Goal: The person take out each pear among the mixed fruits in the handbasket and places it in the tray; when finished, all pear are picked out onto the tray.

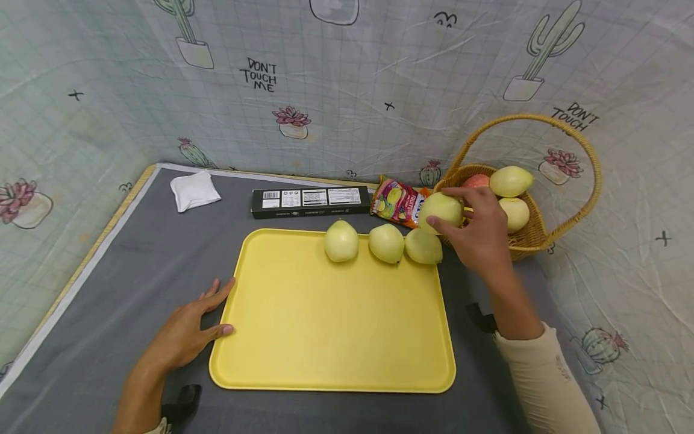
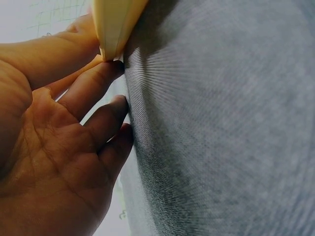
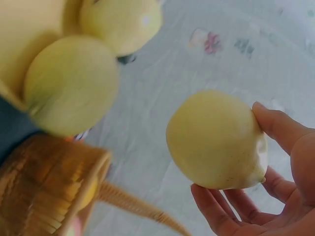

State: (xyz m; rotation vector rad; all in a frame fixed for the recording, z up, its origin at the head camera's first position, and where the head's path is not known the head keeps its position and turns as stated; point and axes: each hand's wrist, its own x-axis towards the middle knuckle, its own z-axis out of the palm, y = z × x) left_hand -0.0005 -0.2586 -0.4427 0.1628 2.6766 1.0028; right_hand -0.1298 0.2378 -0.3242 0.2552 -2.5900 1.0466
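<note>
so the right hand has a pale green pear between thumb and curled fingers, off the tabletop, up by the basket and the yellow tray's far right corner. i'd guess it's firm, fairly light, a bit slick and could bruise if dropped, so round the fat middle seems the best hold. right forearm angles in from the lower right. left hand is spread loosely, thumb and fingertips touching the tray's left rim.
</note>
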